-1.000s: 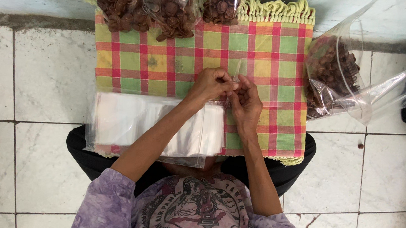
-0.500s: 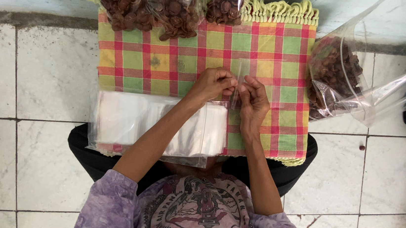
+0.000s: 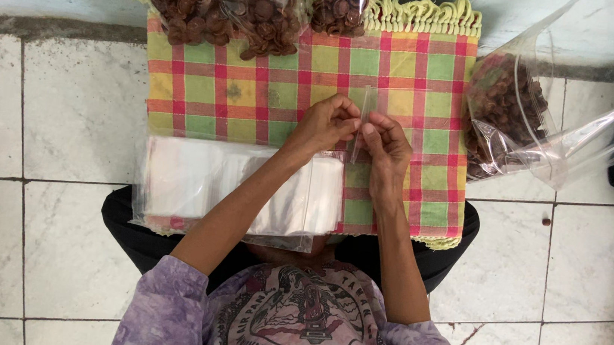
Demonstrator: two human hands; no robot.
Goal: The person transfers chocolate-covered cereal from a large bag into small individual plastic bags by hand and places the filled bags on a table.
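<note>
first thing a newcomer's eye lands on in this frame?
The bright checked cloth in red, green and yellow, spread on the white tiled floor, stands out first. At its middle the left hand and right hand pinch a small clear plastic bag between them. Bags of brown round pieces line the cloth's far edge, and a large open clear bag of them lies to the right.
</note>
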